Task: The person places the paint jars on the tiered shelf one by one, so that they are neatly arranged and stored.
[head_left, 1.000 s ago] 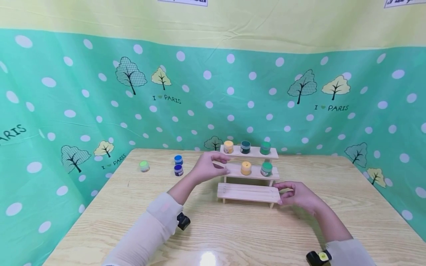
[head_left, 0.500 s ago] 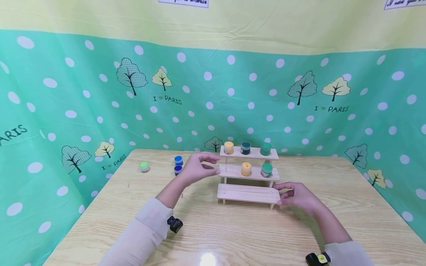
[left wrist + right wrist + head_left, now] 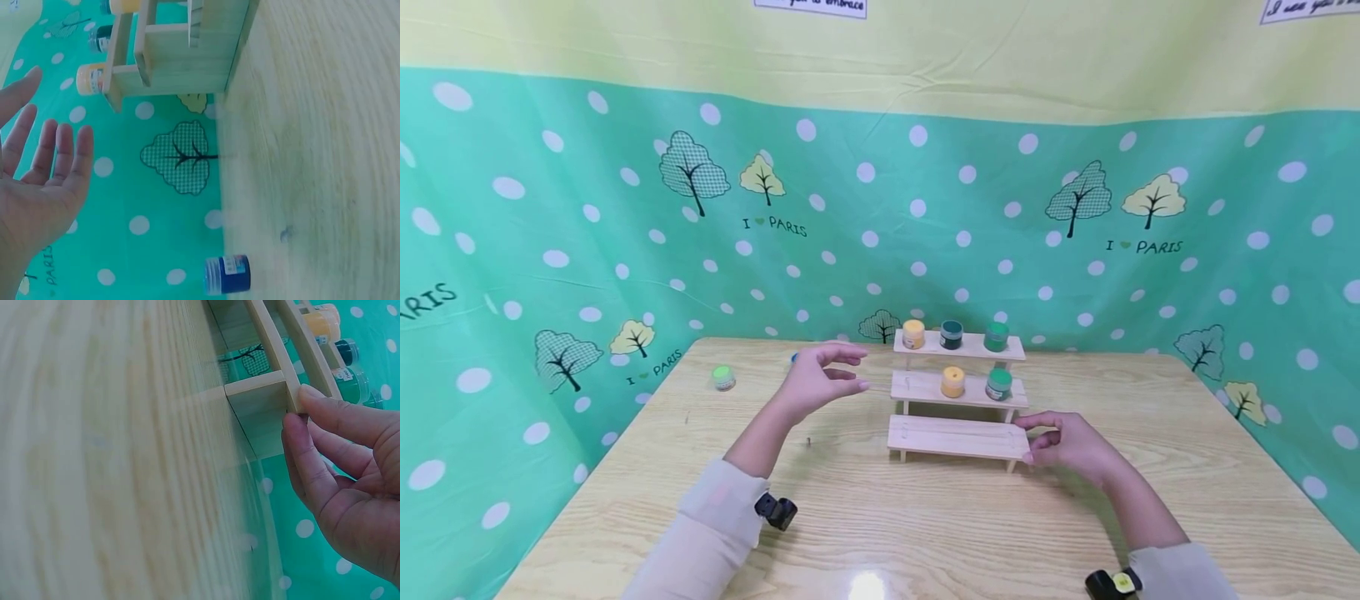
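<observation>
Pale wood, the stand (image 3: pixel 957 438) looks light and stiff — best held at an end, where the right hand (image 3: pixel 1073 447) pinches it. The left hand (image 3: pixel 811 385) holds nothing, fingers loosely extended.

a pale wooden three-tier rack (image 3: pixel 958 438) stands on the tabletop (image 3: pixel 925 521), orange jars (image 3: pixel 952 383) and green jars (image 3: pixel 998 385) upright on its upper tiers; a dark-blue jar (image 3: pixel 237 274) stands apart.
</observation>
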